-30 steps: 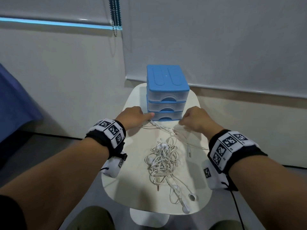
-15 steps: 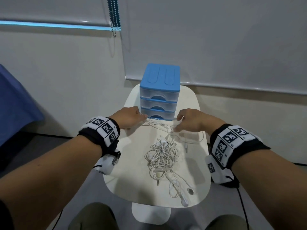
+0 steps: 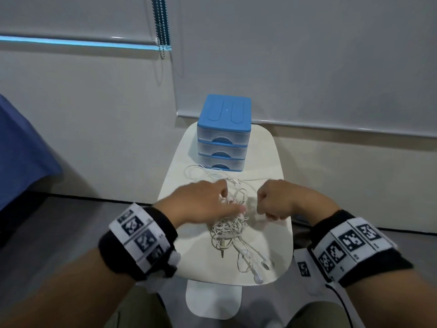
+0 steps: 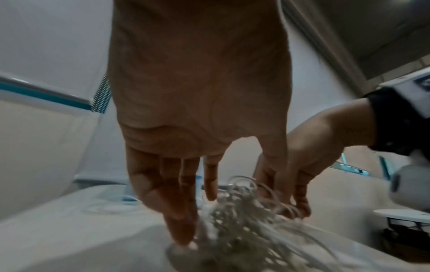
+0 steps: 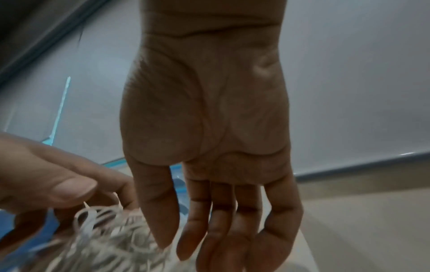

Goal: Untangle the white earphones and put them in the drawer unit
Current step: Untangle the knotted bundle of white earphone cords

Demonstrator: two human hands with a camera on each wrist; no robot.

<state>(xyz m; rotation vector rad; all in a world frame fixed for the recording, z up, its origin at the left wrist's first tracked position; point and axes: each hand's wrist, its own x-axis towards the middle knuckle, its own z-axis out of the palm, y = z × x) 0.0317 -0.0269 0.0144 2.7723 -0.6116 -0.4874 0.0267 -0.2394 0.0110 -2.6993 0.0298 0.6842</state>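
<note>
The white earphones (image 3: 228,227) lie as a tangled heap in the middle of the small white table (image 3: 272,245). Two earbuds (image 3: 259,273) trail toward the near edge, and a loose loop of cable (image 3: 198,171) lies in front of the drawer unit (image 3: 223,138). The unit has a blue top and three closed translucent drawers. My left hand (image 3: 233,200) reaches down with straight fingers (image 4: 179,230) touching the tangle (image 4: 244,239). My right hand (image 3: 262,207) hovers at the heap's right side, and its fingers (image 5: 193,239) hang nearly straight beside the cables (image 5: 104,246).
The table is narrow, with a wall and a lowered window blind (image 3: 307,67) behind the drawer unit. A bead chain (image 3: 162,27) hangs at the upper left. Blue fabric (image 3: 21,150) fills the left edge and grey floor surrounds the table.
Both hands have drawn back from the front of the drawer unit to the tangled heap. The loose cable they held near the drawers now lies on the table.
</note>
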